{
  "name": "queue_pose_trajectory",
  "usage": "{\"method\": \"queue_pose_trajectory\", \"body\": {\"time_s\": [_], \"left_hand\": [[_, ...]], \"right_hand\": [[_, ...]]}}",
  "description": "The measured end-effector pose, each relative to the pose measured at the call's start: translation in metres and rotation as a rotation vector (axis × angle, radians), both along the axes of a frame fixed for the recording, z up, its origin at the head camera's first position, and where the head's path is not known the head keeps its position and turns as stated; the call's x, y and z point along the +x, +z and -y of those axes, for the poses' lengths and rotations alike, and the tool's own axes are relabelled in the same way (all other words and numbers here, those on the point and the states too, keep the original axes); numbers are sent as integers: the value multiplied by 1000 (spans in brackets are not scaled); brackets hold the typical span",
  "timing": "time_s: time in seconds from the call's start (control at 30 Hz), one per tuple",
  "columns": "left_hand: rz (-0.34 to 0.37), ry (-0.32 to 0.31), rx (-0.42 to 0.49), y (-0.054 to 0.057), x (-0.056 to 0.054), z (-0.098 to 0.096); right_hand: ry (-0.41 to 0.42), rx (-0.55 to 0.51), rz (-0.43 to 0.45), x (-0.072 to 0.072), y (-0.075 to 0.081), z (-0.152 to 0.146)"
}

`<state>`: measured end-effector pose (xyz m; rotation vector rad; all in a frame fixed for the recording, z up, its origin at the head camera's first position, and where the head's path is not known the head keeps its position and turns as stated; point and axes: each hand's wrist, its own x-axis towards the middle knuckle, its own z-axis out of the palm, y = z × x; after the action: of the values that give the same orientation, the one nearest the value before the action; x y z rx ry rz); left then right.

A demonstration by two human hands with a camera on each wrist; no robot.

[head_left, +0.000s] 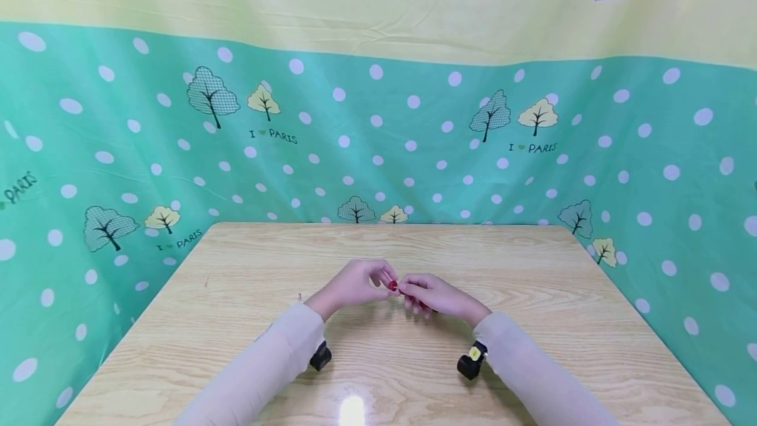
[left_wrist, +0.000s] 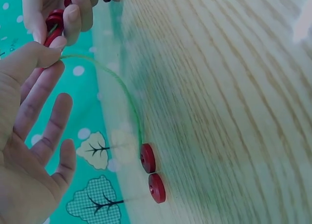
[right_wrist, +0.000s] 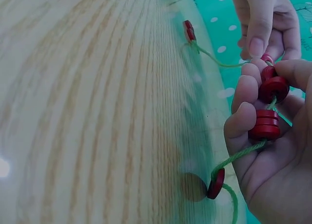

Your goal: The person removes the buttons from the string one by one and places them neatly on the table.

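Both hands meet above the table, working on a green string [left_wrist: 119, 80] strung with flat, round red beads. My left hand [head_left: 359, 283] pinches the string between thumb and index finger, close to a red bead; its other fingers are spread loosely. Past that pinch the string droops to two red beads [left_wrist: 147, 158] at the far side. My right hand [head_left: 434, 296] holds several strung beads [right_wrist: 265, 125] along its palm, thumb and fingertips pinching near a larger red bead [right_wrist: 273, 89]. Below this hand another red bead [right_wrist: 216, 183] hangs on the string. Fingers partly hide the spot where the hands meet.
A light wood-grain table [head_left: 390, 373] lies under the hands, with a bright light reflection near its front edge. Behind and beside it hangs a green and yellow curtain [head_left: 378, 130] with dots and trees. Black wrist cameras [head_left: 470, 365] sit under both sleeves.
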<state>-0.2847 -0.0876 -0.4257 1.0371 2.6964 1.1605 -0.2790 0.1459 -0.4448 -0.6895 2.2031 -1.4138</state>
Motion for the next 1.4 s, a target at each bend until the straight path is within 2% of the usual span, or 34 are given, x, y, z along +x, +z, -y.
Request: {"method": "queue_pose_trajectory", "body": {"time_s": [0.2, 0.53, 0.77, 0.9, 1.13, 1.4], "left_hand": [[13, -4, -24, -1, 1, 1], [39, 60, -44, 2, 1, 11], [121, 107, -5, 1, 3, 25], [123, 118, 0, -1, 2, 34], [51, 148, -20, -3, 0, 50], [81, 179, 3, -3, 3, 66]], "right_hand": [[-2, 0, 4, 1, 0, 1], [9, 18, -17, 1, 0, -3], [12, 26, -25, 0, 0, -6], [2, 28, -25, 2, 1, -6], [2, 30, -24, 3, 5, -8], [-3, 41, -18, 2, 6, -11]]}}
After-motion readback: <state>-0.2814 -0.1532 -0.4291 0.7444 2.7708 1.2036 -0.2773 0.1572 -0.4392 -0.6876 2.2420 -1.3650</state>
